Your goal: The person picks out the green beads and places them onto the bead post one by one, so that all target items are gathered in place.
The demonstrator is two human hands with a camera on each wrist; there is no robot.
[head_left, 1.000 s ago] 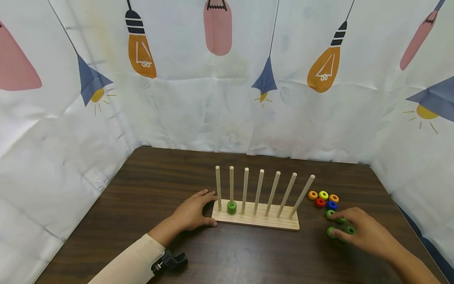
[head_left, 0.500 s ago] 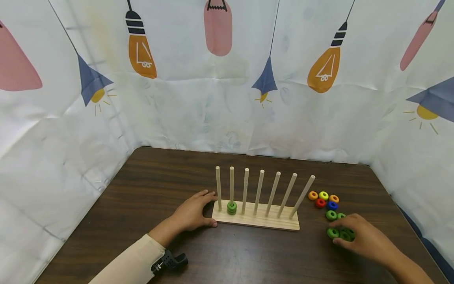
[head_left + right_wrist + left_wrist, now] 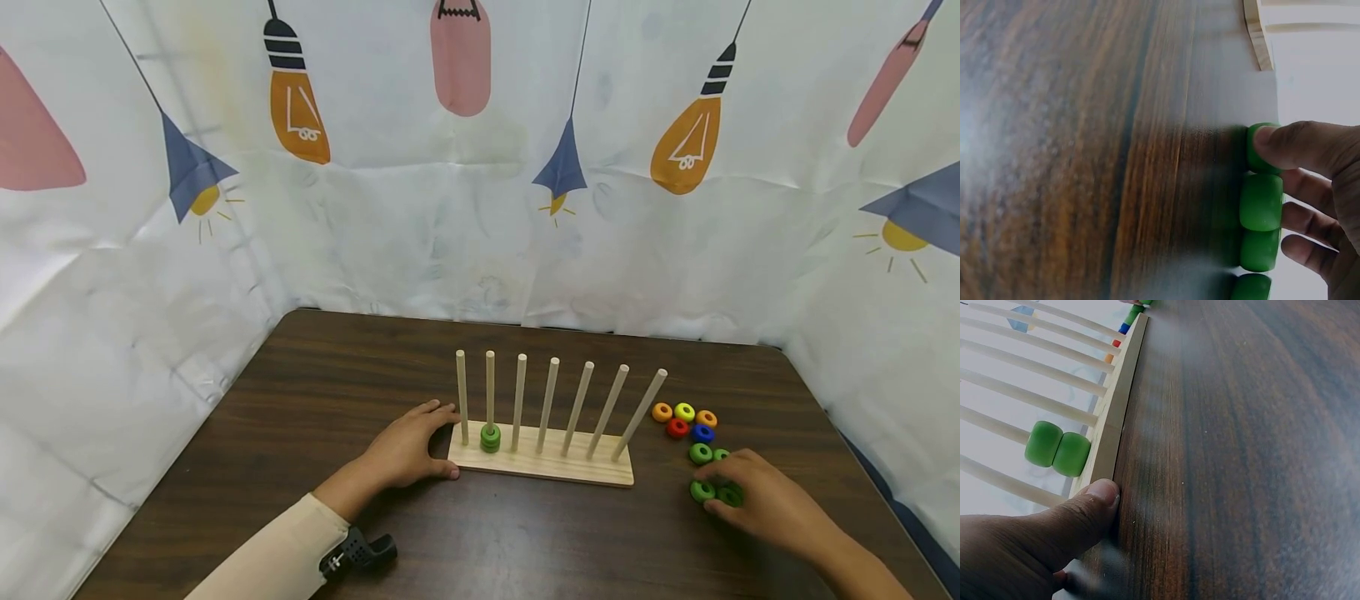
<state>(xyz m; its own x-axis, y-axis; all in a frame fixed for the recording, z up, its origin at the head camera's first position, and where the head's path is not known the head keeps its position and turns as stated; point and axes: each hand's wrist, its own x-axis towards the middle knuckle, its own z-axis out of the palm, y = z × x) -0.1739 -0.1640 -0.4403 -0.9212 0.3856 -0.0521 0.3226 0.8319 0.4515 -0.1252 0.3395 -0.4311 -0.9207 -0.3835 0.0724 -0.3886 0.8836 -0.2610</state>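
A wooden stand with several upright pegs carries two green beads stacked on its second peg from the left. My left hand grips the stand's left end; in the left wrist view the thumb presses the base's front edge. At the right, my right hand pinches a loose green bead between thumb and index finger. More green beads lie under and beside that hand, partly covered. The right wrist view has the thumb against the end bead of a row of green ones.
Behind the right hand, two green beads lie near a blue, a red, a yellow and two orange beads. The dark wooden table meets a patterned cloth at its back and sides.
My right hand has moved toward the near side, off the farther green beads. The nearer green beads have shifted slightly and lie closer together. My left hand and the stand have stayed put.
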